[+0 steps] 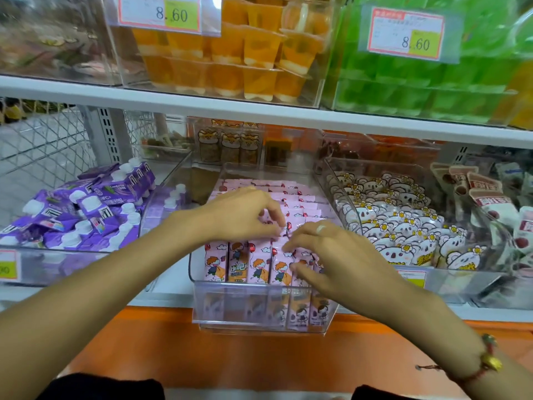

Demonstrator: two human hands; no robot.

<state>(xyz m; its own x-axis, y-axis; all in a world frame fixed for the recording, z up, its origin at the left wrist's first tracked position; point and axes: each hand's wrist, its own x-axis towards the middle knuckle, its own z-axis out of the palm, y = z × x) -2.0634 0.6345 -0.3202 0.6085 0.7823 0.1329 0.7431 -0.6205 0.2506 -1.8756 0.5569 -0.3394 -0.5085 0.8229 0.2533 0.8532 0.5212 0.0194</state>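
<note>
You are tidying the pink packets in the clear bin, which sits under both your hands.

Your right hand is the nearer one, over the front row. Its fingers are curled down onto the packet tops and the thumb is tucked against a packet face, so it looks like a light pinch on one or two packets.

Your left hand is just beyond it, fingertips bunched and nipping packet tops in the next row. The two hands nearly touch.

Beyond your fingers, the back rows lie flatter and looser.

Next, I judge, you need to stand the pinched packets upright and press them forward against the front row. Keep the grip gentle, because they are thin and packed tight.

Purple pouches lie left of your left hand, and koala packets right of your right.
</note>
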